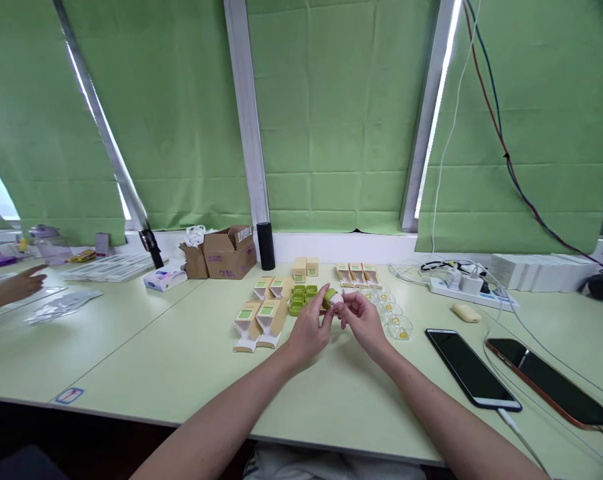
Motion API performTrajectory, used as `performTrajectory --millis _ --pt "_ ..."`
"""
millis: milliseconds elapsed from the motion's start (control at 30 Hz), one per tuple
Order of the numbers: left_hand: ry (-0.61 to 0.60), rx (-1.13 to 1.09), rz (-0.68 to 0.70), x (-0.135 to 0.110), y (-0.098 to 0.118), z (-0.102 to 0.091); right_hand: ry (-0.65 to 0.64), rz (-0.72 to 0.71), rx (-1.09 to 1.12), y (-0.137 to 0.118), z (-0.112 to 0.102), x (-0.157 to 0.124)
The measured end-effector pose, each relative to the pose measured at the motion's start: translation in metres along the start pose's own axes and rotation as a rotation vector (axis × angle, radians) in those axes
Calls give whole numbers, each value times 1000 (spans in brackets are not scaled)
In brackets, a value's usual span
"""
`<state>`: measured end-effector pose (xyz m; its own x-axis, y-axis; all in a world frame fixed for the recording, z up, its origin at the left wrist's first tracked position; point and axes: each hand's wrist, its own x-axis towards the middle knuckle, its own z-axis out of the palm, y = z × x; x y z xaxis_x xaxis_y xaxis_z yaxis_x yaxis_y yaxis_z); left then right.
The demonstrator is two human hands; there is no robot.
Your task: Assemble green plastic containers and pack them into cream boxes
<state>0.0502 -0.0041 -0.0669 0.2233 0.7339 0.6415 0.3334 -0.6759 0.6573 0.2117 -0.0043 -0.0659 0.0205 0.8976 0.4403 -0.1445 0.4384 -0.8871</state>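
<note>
Above the middle of the table, both hands meet at a small rounded object with a green part and a white part (333, 299); its exact kind is unclear. My left hand (308, 327) is closed on its green side, and the fingers of my right hand (365, 321) pinch the white side. Just left of the hands are several green square containers (297, 305) set close together. Open cardboard boxes with green labels (268, 319) stand further left. To the right lie clear plastic cups with yellow centres (400, 328), partly hidden by my right hand.
Two phones (471, 367) with cables lie at the right, near a white power strip (474, 293) and a beige oval object (466, 313). Behind are a brown carton (230, 253), a black cylinder (266, 247) and more small boxes (357, 275). Another person's hand (24, 285) reaches in at far left.
</note>
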Motion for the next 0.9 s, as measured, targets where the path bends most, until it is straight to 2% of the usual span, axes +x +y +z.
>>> performTrajectory --millis 100,200,367,667,900 --pt "-4 -158 -97 5 -3 -1 4 -103 -180 -1 -4 -1" --pt "-46 -396 -170 10 -8 0 4 -281 -449 -2 -9 -4" --pt "-149 -547 -197 12 -13 2 -84 -522 -777 0 -13 -8" --pt "-169 -591 -197 12 -8 0 -149 -620 -808 7 -15 -5" --pt "-66 -586 -254 13 -13 11 -166 -672 -788 7 -13 -4"
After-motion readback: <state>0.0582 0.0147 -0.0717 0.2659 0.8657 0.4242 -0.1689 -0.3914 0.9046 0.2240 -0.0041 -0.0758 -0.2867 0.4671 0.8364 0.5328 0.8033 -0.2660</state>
